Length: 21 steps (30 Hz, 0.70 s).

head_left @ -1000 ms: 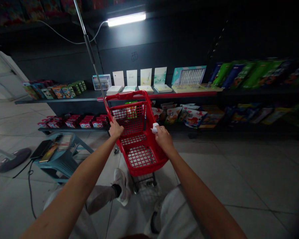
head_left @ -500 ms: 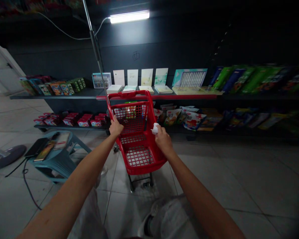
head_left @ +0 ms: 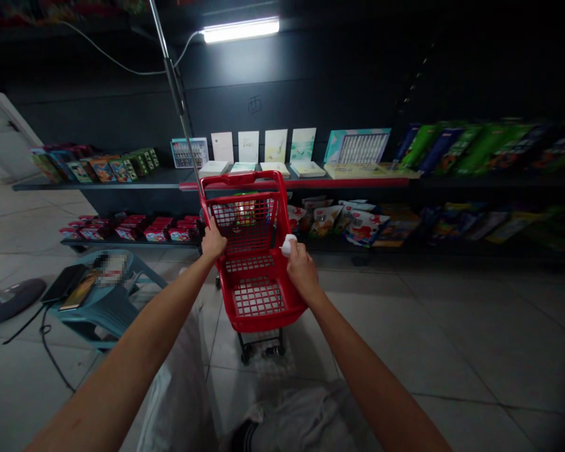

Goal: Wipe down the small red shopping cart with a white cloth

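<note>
Wall mark (head_left: pixel 254 105): small pale sign on the dark wall, too faint to read.
Shelf packages (head_left: pixel 358 145): printing present, too small to read.
Red cart (head_left: pixel 258 317): badge on its mesh, letters not legible.

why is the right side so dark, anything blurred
Head view: one tube light lights only the middle, so the red cart, the left hand gripping it and the right hand with its white wad read sharp; the right-hand shelves fade dark, corners vignette, a patch on the stool is pixelated.
</note>
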Available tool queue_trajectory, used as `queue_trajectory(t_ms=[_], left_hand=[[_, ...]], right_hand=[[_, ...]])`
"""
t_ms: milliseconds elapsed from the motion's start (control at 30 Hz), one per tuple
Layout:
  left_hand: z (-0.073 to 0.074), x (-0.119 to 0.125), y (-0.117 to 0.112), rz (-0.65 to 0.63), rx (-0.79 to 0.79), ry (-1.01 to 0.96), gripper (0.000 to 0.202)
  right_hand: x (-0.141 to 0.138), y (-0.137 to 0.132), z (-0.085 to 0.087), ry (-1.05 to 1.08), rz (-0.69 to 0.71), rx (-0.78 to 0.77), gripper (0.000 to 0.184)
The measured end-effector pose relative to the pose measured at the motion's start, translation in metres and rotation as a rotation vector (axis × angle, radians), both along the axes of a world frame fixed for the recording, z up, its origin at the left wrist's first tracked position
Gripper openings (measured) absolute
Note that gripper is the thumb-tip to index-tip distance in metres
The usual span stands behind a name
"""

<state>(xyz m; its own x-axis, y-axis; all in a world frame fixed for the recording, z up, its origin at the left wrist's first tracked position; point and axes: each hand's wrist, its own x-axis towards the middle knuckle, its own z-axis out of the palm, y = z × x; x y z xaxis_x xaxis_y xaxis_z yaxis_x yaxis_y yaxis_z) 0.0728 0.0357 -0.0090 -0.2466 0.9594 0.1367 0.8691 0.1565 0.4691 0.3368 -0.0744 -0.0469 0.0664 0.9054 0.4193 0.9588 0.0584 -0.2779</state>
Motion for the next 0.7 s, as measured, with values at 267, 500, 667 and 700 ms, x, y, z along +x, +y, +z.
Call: queue_trajectory(t_ms=[267,500,667,700], left_hand=[[0.004,-0.003,0.001,-0.021,-0.011,0.025,0.089],[0.007,-0.011,0.003,-0.082,-0.032,0.076,0.089],[0.007,-0.017,0.004,-0.116,-0.05,0.1,0.089],[0.007,-0.018,0.004,-0.123,-0.054,0.101,0.089]], right_hand=[[-0.003,0.004,-0.003,-0.075,0.04,-0.055,0.058],[-0.009,0.001,0.003,-0.123,0.018,-0.089,0.06],[-0.009,0.001,0.003,-0.166,0.023,-0.103,0.062],[-0.009,0.004,0.003,-0.177,0.023,-0.107,0.063]])
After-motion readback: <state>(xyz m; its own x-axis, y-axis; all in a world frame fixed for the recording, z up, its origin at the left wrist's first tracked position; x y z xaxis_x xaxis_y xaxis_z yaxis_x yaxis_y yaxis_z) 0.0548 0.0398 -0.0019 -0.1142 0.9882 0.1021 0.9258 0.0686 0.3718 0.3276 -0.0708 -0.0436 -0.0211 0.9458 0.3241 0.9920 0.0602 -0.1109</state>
